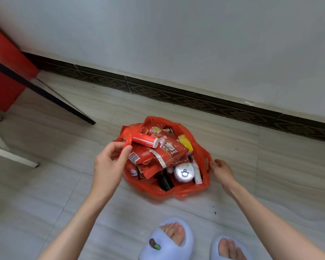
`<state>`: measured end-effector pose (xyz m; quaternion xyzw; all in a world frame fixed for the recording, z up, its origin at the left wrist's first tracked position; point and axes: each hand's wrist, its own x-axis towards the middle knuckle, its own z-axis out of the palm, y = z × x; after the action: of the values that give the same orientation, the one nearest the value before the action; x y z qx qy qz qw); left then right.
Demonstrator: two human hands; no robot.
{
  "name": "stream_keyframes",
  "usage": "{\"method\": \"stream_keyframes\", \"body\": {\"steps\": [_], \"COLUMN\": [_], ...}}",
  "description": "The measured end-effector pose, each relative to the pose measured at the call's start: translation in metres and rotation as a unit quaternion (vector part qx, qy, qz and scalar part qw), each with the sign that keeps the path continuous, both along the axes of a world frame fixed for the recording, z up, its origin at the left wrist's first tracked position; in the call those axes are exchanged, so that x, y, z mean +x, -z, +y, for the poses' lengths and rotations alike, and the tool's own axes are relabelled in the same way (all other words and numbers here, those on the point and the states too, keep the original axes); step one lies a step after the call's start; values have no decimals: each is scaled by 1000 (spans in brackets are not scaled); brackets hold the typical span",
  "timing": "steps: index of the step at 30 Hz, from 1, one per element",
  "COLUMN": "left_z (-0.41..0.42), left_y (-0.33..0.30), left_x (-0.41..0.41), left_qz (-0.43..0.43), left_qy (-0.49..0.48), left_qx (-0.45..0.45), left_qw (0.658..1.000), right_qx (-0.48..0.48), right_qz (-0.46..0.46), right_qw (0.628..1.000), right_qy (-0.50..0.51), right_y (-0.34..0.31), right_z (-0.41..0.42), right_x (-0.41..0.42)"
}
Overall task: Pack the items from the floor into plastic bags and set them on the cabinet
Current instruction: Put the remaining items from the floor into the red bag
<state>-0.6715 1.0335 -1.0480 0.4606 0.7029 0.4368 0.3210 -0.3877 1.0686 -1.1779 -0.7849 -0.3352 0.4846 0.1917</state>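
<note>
A crinkled red plastic bag (184, 190) sits on the pale tiled floor (45, 194), closer to the dark patterned skirting along the wall than to the person's feet in pale blue slippers (167, 243). It is already stuffed: a red cylindrical tube with a white cap (144, 140) lies across the top pointing left to right, red snack packets (169, 149) are heaped under it, and a silver-topped can (184, 172), a dark bottle (164, 181) and a yellow box (186, 142) stand towards the right and near sides.

The bag's mouth runs left to right between the two hands, with one handle at each end. The left hand (109, 162) reaches in from the near left, fingers curled, and pinches the left handle (127, 142) between thumb and fingertips. The right hand (222, 170) comes in from the near right with the wrist bent; its fingertips touch the right handle (207, 162), but I cannot tell whether the grip has closed on it.

Both hands are equally near their own handle, so the next move, as I judge it, is drawing the handles together over the load and lifting. The red cabinet (6, 72) stands at the far left.
</note>
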Motion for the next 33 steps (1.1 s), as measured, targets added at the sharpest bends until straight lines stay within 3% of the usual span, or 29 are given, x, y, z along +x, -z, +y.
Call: {"method": "stream_keyframes", "body": {"steps": [8,12,18,23,33], "left_z": [-8,-20,-41,-57,2], "left_y": [-1,-14,-26,-22,-24], "left_x": [7,3,-1,3,21], "left_qz": [-27,-17,-30,-54,-44], "left_qy": [-36,-3,35,45,48], "left_qx": [-51,-110,-140,-164,-115], "left_qw": [998,994,989,984,991], "right_qx": [38,86,139,99,35], "right_qz": [100,136,284,301,404], "right_qw": [994,987,946,948,914], "right_qy": [-2,1,69,11,-1], "right_y": [-7,-48,-126,-135,-135], "right_z": [-16,-31,-68,-95,-50], "right_x": [2,2,7,15,27]}}
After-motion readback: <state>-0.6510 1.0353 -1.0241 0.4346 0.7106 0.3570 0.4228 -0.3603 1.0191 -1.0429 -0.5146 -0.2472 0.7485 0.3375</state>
